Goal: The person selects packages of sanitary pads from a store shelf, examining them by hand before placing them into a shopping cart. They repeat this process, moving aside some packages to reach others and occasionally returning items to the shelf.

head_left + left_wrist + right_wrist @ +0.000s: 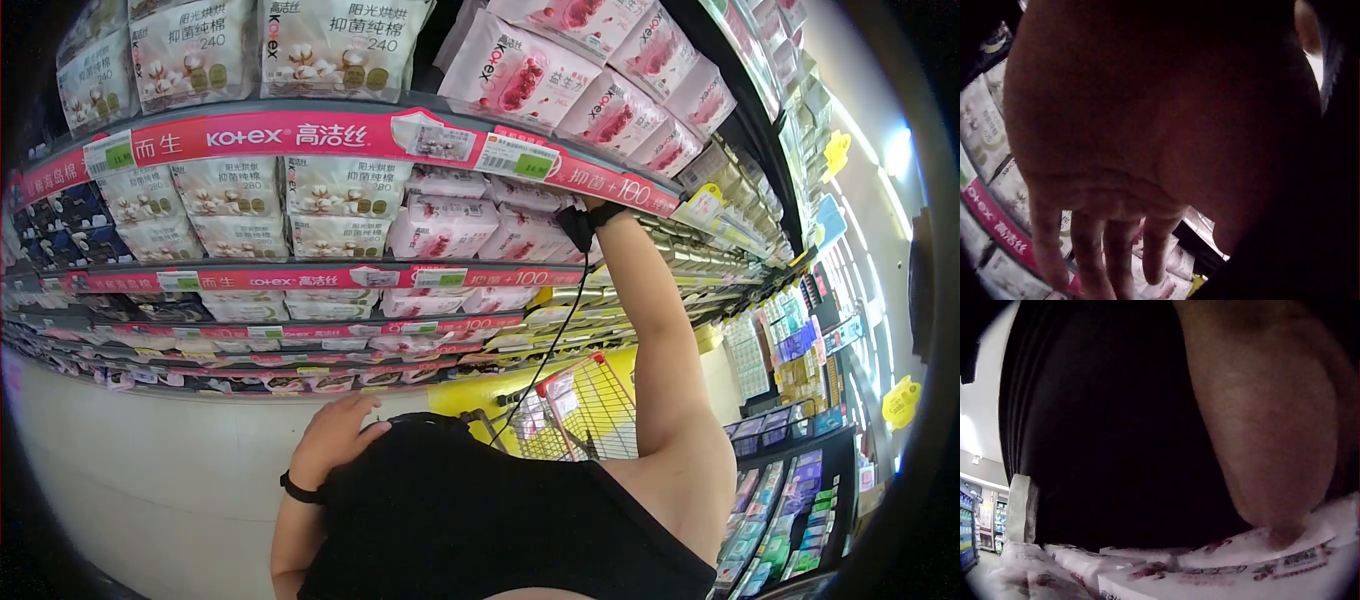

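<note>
My right arm reaches into the second shelf from the top, and the shelf's pink front strip hides that hand in the head view. In the right wrist view the right hand (1266,425) is dark, its tip right at the tops of white-and-pink Kotex pad packs (1210,581). I cannot tell whether its fingers grip a pack. The same kind of pads (440,232) stand in rows just left of the wrist. My left hand (338,437) is held beside the black top, and the left wrist view shows its fingers (1088,250) loosely extended with nothing in them.
A pink shelf strip (270,136) with price tags runs above the right wrist. White cotton pad packs (340,190) fill the shelves to the left. A shopping cart (600,400) stands below the right arm. A black cable (568,330) hangs from the right wrist.
</note>
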`<state>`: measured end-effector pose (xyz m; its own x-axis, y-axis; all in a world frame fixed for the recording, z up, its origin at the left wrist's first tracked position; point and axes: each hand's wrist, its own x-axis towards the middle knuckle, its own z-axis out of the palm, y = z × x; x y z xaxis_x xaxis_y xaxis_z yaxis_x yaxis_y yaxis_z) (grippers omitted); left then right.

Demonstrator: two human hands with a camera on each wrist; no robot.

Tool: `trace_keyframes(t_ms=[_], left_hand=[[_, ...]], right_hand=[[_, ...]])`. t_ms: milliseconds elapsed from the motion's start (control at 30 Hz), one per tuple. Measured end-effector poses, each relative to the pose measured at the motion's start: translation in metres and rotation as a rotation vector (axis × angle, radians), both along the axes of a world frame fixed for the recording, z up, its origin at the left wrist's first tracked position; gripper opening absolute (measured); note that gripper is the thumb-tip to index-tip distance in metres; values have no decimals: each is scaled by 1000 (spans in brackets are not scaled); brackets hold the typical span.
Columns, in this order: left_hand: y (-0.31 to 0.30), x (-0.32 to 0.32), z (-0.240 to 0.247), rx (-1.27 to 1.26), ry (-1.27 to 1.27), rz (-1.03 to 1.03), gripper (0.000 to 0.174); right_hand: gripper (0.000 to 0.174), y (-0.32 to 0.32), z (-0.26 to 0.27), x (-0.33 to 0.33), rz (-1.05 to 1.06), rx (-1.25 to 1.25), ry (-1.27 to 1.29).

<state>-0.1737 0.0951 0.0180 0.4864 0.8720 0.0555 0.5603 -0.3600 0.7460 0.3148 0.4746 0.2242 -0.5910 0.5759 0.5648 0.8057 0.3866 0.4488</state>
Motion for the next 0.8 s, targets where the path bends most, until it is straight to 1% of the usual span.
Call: trace_keyframes(t_ms=[33, 133, 233, 333, 400, 467, 500, 600, 633, 733, 767, 800], left_hand=[[-1, -1, -3, 43, -2, -7, 42], [-4, 0, -8, 54, -12, 21, 43], [0, 3, -8, -42, -11, -26, 44], [2, 11, 2, -111, 12, -63, 44], [7, 17, -3, -114, 15, -109, 43], [14, 25, -2, -126, 27, -149, 43], [18, 30, -3, -127, 22, -178, 43], [33, 49, -1, -89, 92, -275, 42], [35, 56, 0, -88, 107, -296, 42], [45, 80, 5, -89, 147, -372, 41], [47, 88, 9, -98, 164, -397, 40], [49, 95, 12, -105, 185, -422, 40]], right_hand=[[48, -1, -2, -1, -10, -18, 0], [48, -5, -3, -12, -49, -101, 24], [48, -25, 8, -26, -100, -233, 43], [48, -47, 19, -38, -142, -428, 62], [47, -63, 26, -40, -165, -597, 78], [47, -80, 20, -34, -159, -693, 118], [41, -88, 7, -21, -121, -624, 121], [33, -162, 6, -23, 43, -466, 479], [28, -165, -1, -10, 240, -405, 547], [20, -194, -58, 78, 167, -462, 1311], [15, -211, -70, 85, 239, -285, 1469], [12, -227, -91, 100, 220, -203, 1634]])
